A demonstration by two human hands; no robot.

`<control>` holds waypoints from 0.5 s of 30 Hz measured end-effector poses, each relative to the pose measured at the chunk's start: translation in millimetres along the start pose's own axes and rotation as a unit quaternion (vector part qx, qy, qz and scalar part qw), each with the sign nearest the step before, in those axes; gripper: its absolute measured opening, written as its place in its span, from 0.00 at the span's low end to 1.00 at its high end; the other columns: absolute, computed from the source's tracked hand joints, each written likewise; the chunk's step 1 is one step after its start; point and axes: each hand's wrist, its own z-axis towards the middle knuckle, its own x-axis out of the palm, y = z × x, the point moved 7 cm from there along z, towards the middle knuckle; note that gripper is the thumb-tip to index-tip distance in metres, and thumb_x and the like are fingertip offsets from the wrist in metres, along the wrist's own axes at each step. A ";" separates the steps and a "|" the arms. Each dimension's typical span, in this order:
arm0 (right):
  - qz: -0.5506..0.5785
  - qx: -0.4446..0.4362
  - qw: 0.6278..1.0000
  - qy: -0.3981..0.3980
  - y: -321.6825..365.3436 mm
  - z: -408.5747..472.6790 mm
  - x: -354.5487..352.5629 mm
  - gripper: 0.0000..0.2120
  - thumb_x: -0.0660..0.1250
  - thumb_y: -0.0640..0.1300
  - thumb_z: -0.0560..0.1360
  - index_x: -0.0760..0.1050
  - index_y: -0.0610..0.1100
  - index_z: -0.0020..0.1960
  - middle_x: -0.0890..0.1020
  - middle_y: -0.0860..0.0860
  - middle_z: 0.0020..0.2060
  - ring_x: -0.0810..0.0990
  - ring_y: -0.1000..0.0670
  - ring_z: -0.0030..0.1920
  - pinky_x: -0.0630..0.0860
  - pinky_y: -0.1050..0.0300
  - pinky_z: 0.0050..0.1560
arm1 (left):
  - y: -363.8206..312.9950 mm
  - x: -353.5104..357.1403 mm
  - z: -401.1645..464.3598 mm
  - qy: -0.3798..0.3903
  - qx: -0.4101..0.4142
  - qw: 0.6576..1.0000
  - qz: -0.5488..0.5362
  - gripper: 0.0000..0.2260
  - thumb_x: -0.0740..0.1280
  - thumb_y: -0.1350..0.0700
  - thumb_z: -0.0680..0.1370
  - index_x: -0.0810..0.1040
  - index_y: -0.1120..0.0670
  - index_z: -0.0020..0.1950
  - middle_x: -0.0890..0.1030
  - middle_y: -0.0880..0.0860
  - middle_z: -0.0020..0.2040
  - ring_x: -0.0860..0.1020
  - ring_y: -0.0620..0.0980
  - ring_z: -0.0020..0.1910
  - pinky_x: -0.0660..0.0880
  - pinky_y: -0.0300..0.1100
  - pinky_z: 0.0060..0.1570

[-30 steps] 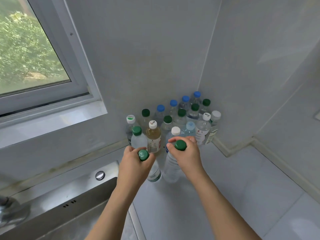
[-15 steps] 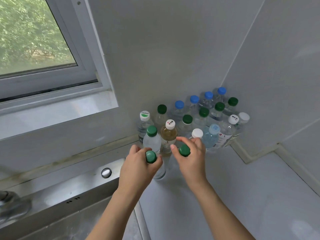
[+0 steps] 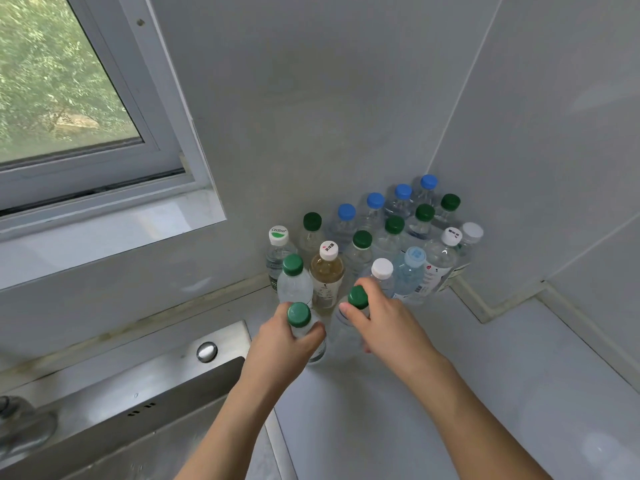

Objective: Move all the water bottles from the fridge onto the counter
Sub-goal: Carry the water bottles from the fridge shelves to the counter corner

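Observation:
Several clear plastic bottles with green, blue and white caps stand clustered in the corner of the white counter (image 3: 433, 393). My left hand (image 3: 280, 344) grips a green-capped water bottle (image 3: 298, 314) by its neck, its base on the counter at the front of the cluster. Beside it, my right hand (image 3: 384, 323) holds a second green-capped water bottle (image 3: 357, 296) the same way, also standing on the counter. A bottle of yellowish liquid (image 3: 326, 271) with a white cap stands just behind them. The fridge is out of view.
A steel sink (image 3: 145, 403) lies at the lower left, with a tap (image 3: 20, 427) at the left edge. A window (image 3: 69, 91) sits above the sill. Grey walls close the corner behind the bottles; bare counter stretches to the right.
The view has shifted, so the bottles sit further right in frame. Both hands have stayed on their green-capped bottles, which now stand lower, on the counter at the cluster's front.

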 end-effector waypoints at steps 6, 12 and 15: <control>0.033 -0.015 0.999 -0.021 0.2 5.9 1.1 0.10 0.63 0.56 0.78 0.64 0.53 0.53 0.76 0.52 0.32 0.81 0.43 0.38 0.78 0.48 0.44 | -15.6 4.6 5.4 -0.010 0.022 0.998 0.053 0.14 0.66 0.41 0.76 0.69 0.47 0.54 0.79 0.45 0.46 0.77 0.47 0.43 0.72 0.43 0.40; 0.049 -0.029 0.998 -0.039 4.3 6.6 4.2 0.11 0.63 0.54 0.78 0.66 0.50 0.56 0.75 0.54 0.34 0.75 0.48 0.38 0.66 0.55 0.38 | -14.8 6.8 5.0 -0.042 0.012 0.998 0.049 0.18 0.68 0.40 0.75 0.66 0.50 0.54 0.78 0.47 0.47 0.75 0.46 0.40 0.66 0.39 0.36; 0.066 -0.032 0.997 -0.020 2.2 7.6 4.5 0.12 0.62 0.55 0.79 0.65 0.52 0.57 0.80 0.51 0.42 0.79 0.46 0.41 0.71 0.53 0.41 | -14.0 7.8 4.7 -0.038 0.011 0.997 0.061 0.18 0.67 0.39 0.76 0.67 0.49 0.55 0.78 0.47 0.49 0.75 0.50 0.44 0.69 0.43 0.42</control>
